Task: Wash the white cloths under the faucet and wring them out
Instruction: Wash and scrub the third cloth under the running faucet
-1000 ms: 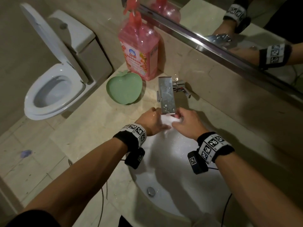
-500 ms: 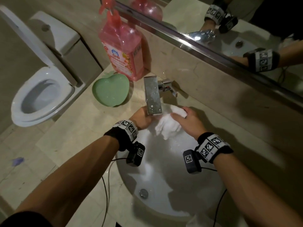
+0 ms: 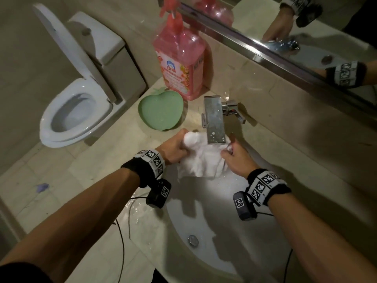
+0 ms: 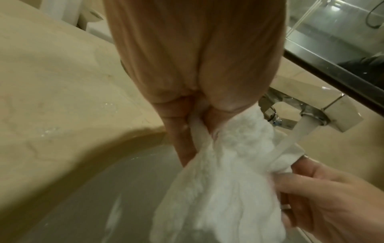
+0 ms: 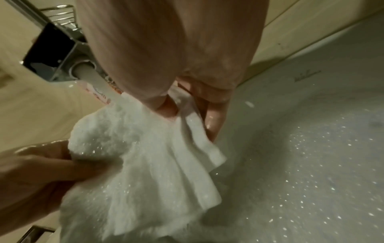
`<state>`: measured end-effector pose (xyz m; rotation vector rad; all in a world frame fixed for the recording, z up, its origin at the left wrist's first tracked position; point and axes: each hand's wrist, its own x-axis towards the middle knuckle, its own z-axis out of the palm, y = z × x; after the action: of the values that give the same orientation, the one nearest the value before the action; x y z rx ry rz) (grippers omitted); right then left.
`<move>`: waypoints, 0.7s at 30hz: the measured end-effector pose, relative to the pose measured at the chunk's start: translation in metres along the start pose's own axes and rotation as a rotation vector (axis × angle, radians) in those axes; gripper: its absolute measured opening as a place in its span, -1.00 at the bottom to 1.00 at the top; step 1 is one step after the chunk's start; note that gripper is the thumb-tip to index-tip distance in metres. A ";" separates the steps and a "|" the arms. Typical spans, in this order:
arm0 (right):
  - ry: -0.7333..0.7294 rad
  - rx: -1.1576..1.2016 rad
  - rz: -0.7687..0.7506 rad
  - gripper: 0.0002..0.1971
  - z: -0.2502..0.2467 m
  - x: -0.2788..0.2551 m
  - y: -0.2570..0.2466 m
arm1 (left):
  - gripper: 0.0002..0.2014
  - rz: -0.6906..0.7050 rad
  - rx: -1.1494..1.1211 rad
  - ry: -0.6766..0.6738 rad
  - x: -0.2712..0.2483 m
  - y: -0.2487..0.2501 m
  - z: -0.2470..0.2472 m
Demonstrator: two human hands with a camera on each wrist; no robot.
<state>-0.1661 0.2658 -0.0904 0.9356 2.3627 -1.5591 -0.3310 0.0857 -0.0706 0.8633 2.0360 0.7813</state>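
A wet white cloth [image 3: 201,160] hangs spread between both hands over the white sink [image 3: 206,223], right under the square chrome faucet [image 3: 215,121]. My left hand [image 3: 175,149] grips the cloth's left end in a fist. My right hand [image 3: 234,158] pinches its right end. Water runs from the spout onto the cloth [image 4: 234,164] in the left wrist view, where the left hand [image 4: 193,125] bunches it. In the right wrist view the right hand [image 5: 187,111] clamps folds of the cloth [image 5: 145,164] between thumb and fingers.
A green apple-shaped dish [image 3: 161,112] and a pink pump bottle [image 3: 180,62] stand on the beige counter left of the faucet. A toilet [image 3: 77,107] with raised lid is further left. A mirror [image 3: 306,31] runs along the back wall. Cables hang over the counter's front.
The cloth was bunched small under the spout between close hands; now the hands have moved apart and the cloth is stretched wide between them. The head view shifted slightly.
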 end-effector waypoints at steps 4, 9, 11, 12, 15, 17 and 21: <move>0.001 -0.049 -0.079 -0.64 0.000 0.001 -0.008 | -0.65 -0.055 -0.036 0.056 -0.003 -0.005 0.000; 0.028 -0.128 -0.073 -0.62 -0.013 -0.001 -0.007 | -0.66 -0.100 -0.305 -0.110 -0.007 -0.001 0.002; 0.037 -0.149 -0.090 -0.58 -0.025 -0.005 -0.005 | -0.79 -0.177 -0.449 -0.195 -0.005 0.007 0.009; 0.024 -0.124 -0.104 -0.59 -0.026 -0.006 -0.007 | -0.85 -0.242 -0.536 -0.217 -0.005 0.009 0.010; -0.003 -0.082 -0.148 -0.54 -0.033 -0.010 -0.011 | -0.86 -0.248 -0.432 -0.242 0.007 0.017 0.020; -0.041 -0.093 -0.168 -0.53 -0.037 -0.014 -0.014 | -0.69 -0.198 -0.155 -0.247 0.018 0.022 0.029; -0.149 -0.151 -0.147 -0.55 -0.045 -0.022 -0.013 | -0.10 -0.176 0.123 -0.185 0.036 0.028 0.051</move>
<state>-0.1475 0.2930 -0.0503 0.6053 2.4483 -1.4183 -0.2976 0.1416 -0.0907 0.7809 1.9788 0.4660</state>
